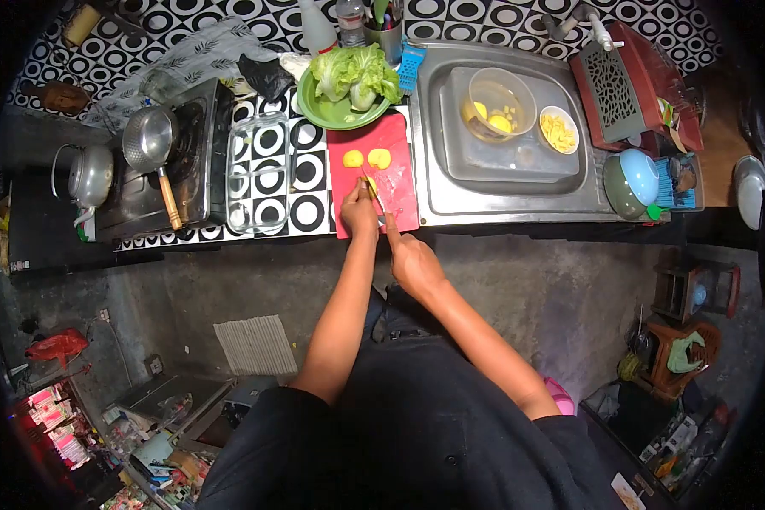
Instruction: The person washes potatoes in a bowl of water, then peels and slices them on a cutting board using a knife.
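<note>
On the red cutting board (363, 141), my left hand (360, 209) pinches a small yellow vegetable piece (371, 184), possibly peeled potato. My right hand (414, 263) is wrapped round the handle of a knife (377, 198), its blade angled up and left against that piece. Just beyond, two rounded yellow pieces (354, 159) lie side by side on the board. Damp-looking marks and small scraps show right of the blade. Behind the board stands a green bowl (319, 116) with leafy lettuce (357, 78). The piece is partly hidden by my fingers.
Right of the board, a steel sink (431, 191) holds a clear container (518, 85) of yellow pieces and a small bowl (546, 115) of cut yellow pieces. Left are a glass dish (257, 223) and a stove (115, 217) with a long-handled pan (150, 136).
</note>
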`<move>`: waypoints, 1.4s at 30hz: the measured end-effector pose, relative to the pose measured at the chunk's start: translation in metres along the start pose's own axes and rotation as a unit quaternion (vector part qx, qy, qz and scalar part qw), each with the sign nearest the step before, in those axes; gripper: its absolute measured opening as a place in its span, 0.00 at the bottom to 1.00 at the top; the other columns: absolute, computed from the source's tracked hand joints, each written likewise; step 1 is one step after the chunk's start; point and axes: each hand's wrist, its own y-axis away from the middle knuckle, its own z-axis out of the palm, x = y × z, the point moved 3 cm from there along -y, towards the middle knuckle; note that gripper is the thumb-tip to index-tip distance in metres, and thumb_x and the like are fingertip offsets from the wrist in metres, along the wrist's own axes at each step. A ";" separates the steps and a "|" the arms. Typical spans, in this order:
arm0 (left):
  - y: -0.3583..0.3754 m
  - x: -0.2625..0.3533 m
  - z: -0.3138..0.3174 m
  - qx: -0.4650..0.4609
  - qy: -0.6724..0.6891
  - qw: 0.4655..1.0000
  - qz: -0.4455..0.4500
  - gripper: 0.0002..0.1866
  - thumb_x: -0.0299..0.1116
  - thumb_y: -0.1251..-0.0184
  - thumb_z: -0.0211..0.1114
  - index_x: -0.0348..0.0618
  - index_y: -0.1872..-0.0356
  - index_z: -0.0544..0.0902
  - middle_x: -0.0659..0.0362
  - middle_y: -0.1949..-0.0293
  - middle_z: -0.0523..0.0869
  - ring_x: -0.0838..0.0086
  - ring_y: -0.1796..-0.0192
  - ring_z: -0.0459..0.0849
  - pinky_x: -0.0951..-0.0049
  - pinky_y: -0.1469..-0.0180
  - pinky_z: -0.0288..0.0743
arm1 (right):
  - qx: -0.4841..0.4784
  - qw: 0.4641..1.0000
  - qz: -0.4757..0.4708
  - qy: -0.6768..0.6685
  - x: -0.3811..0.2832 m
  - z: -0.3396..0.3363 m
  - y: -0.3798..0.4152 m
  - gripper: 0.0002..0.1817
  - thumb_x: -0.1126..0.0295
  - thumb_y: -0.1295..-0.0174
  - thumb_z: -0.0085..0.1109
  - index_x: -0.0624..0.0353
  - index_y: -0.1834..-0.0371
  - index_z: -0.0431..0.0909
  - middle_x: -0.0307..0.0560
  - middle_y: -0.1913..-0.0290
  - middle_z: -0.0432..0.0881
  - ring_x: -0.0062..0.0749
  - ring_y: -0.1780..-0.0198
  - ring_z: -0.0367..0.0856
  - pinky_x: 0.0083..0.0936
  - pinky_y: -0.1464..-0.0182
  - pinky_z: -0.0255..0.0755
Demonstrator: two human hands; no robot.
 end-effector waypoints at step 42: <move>-0.008 0.002 -0.001 0.025 -0.139 0.988 0.056 0.16 0.35 0.25 0.63 0.40 0.43 0.86 0.47 0.51 0.89 0.64 0.51 0.88 0.68 0.47 0.77 | 0.010 0.999 -0.008 -0.036 0.002 0.004 -0.011 0.42 0.83 0.48 0.50 0.78 0.24 0.54 0.71 0.68 0.82 0.64 0.66 0.84 0.52 0.60 0.77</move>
